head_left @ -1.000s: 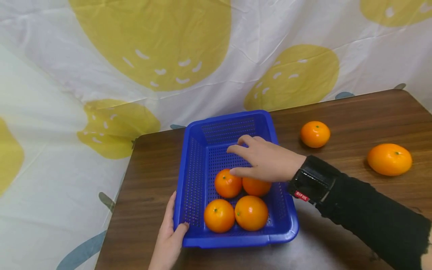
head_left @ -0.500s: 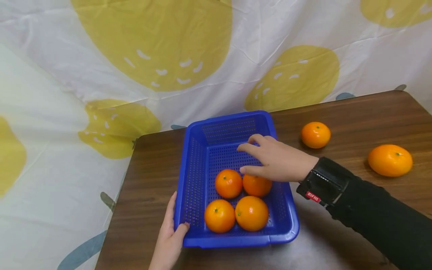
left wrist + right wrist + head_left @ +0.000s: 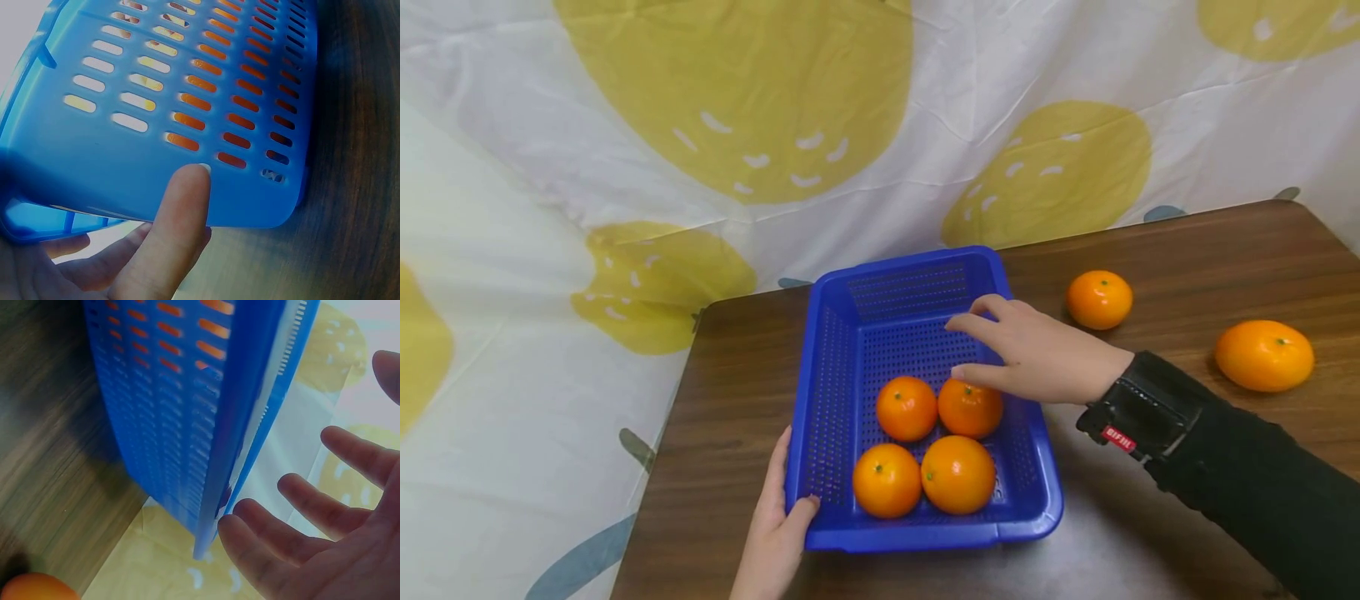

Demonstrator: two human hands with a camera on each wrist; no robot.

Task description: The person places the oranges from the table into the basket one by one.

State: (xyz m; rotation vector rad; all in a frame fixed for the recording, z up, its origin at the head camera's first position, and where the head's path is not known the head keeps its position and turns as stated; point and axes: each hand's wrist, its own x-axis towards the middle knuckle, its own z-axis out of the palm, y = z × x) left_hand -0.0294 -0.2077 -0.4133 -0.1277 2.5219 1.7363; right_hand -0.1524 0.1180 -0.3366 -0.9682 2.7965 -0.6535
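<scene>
1. Right now the right hand [image 3: 1045, 354] hovers over the basket's right wall, fingers [image 3: 275, 506] spread and relaxed, holding nothing; its thumb sits just above the back-right orange [image 3: 970, 407].
2. Left hand [image 3: 775, 525] steadies the blue basket [image 3: 831, 367] at its near-left corner, thumb [image 3: 181, 212] pressed flat on the outer wall.
3. Four oranges lie clustered in the basket's near half; two more oranges [image 3: 1099, 298] [image 3: 1264, 355] sit on the table [image 3: 730, 392], well to the right.
4. Risks: the sleeve could knock a loose orange rolling; a wrist snagging the rim could tip the basket, since the left hand's hold looks light.
</scene>
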